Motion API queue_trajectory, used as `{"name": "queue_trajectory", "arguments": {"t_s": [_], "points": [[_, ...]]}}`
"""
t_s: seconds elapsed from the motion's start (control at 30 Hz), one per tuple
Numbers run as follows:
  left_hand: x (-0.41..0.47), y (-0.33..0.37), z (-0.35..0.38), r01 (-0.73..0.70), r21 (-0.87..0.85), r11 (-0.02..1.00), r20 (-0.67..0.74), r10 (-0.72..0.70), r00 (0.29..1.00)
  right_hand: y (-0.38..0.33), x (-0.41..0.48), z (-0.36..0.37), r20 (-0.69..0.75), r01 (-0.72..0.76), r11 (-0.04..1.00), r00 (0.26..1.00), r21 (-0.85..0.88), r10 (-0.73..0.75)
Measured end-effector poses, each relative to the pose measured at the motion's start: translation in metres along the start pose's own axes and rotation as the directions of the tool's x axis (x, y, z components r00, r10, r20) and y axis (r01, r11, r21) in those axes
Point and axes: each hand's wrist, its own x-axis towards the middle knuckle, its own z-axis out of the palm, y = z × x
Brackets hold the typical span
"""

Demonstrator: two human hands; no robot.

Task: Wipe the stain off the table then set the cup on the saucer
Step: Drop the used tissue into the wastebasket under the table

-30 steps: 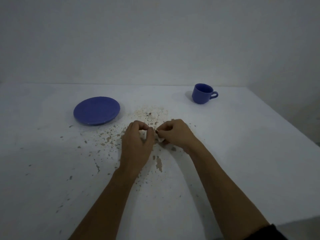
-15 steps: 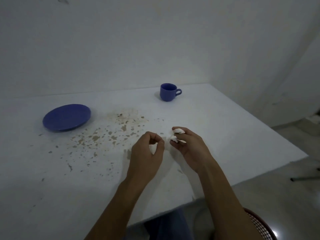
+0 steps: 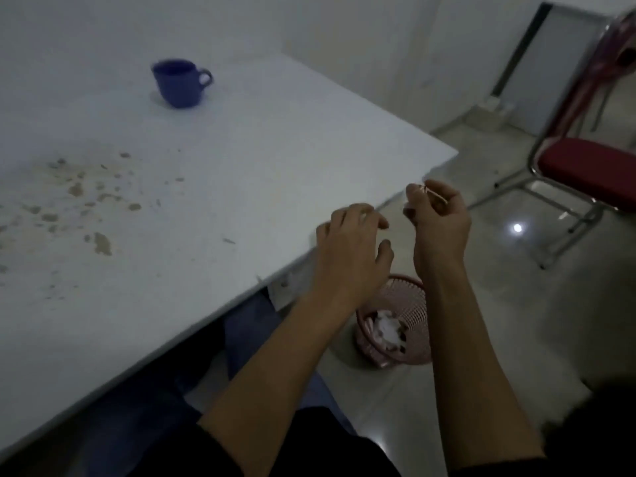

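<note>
Right hand point(image 3: 438, 218) is past the table point(image 3: 275, 160) edge, above the pink wastebasket point(image 3: 395, 325), fingers pinched on something small; what it is cannot be told. Left hand point(image 3: 351, 246) hovers at the edge, fingers spread, empty. Stain point(image 3: 79, 201) remains on the table; cup point(image 3: 180, 82) stands beyond it; saucer out of view. Judgement: drop the scrap squarely over the basket, then take fresh tissue, wiping inward. No readable writing or brands.

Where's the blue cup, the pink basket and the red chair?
blue cup point(image 3: 179, 85), head view, front wall.
pink basket point(image 3: 409, 297), head view, mesh wall.
red chair point(image 3: 585, 166), head view, seat cushion.
</note>
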Motion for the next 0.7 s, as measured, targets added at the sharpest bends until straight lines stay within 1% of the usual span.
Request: {"name": "queue_trajectory", "arguments": {"t_s": [0.07, 0.13, 0.23, 0.33, 0.43, 0.5, 0.6, 0.7], "points": [[-0.004, 0.003, 0.014, -0.021, 0.104, 0.994, 0.040, 0.017, 0.999, 0.019, 0.000, -0.024, -0.075, -0.014, 0.998, 0.997, -0.065, 0.009], [-0.008, 0.003, 0.024, -0.032, 0.203, 0.979, 0.072, 0.018, 0.997, 0.045, -0.002, -0.044, -0.110, -0.065, 0.985, 0.993, -0.159, 0.047], [-0.013, 0.000, 0.032, -0.047, 0.278, 0.960, 0.084, 0.025, 0.996, 0.086, -0.002, -0.067, -0.177, -0.150, 0.941, 0.979, -0.305, 0.099], [-0.016, -0.004, 0.035, -0.080, 0.314, 0.946, 0.073, 0.060, 0.996, 0.120, -0.001, -0.078, -0.236, -0.234, 0.846, 0.963, -0.479, 0.132], [-0.016, -0.007, 0.035, -0.083, 0.334, 0.939, 0.070, 0.063, 0.996, 0.142, 0.000, -0.083, -0.272, -0.270, 0.737, 0.955, -0.619, 0.121], [-0.017, -0.008, 0.036, -0.088, 0.330, 0.940, 0.072, 0.068, 0.995, 0.150, 0.000, -0.085, -0.296, -0.271, 0.710, 0.951, -0.650, 0.092], [-0.018, -0.010, 0.036, -0.094, 0.323, 0.942, 0.078, 0.072, 0.994, 0.159, 0.002, -0.087, -0.313, -0.242, 0.723, 0.949, -0.647, 0.038], [-0.019, -0.011, 0.035, -0.099, 0.307, 0.947, 0.073, 0.080, 0.994, 0.153, 0.001, -0.083, -0.329, -0.225, 0.733, 0.944, -0.642, 0.001]]}}
